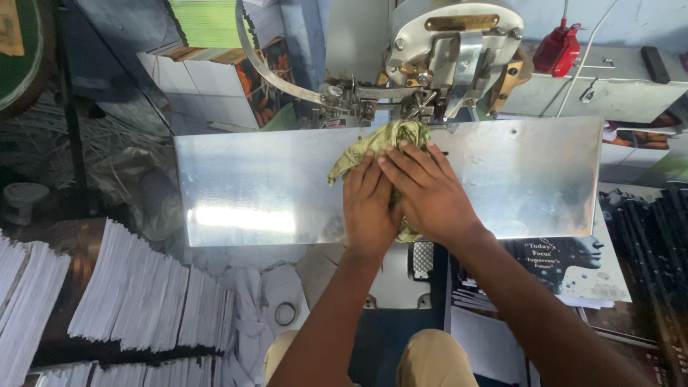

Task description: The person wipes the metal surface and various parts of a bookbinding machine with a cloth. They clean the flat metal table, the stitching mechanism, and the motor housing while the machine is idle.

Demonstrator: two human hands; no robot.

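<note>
Rag (383, 143), green, crumpled, lies on metal plate (251, 186), centre top, just below machine head (451, 57). Both hands flat on rag, pressing down. Left hand (368, 208) palm down, fingers together, extended, on rag's lower-left part. Right hand (428, 193) overlaps left w/ fingers spread over rag top, tips near machine needle area. Neither hand curled into a grip; open, palms down. Rag edge pokes out left of left hand & below right wrist. Plate shiny, glare patch at left. Paper stacks (136, 301) lower left, fanned. Red oil can (557, 49) top right on shelf. Printed sheets (573, 265) under plate's right side. Black rods (656, 236) far right.
</note>
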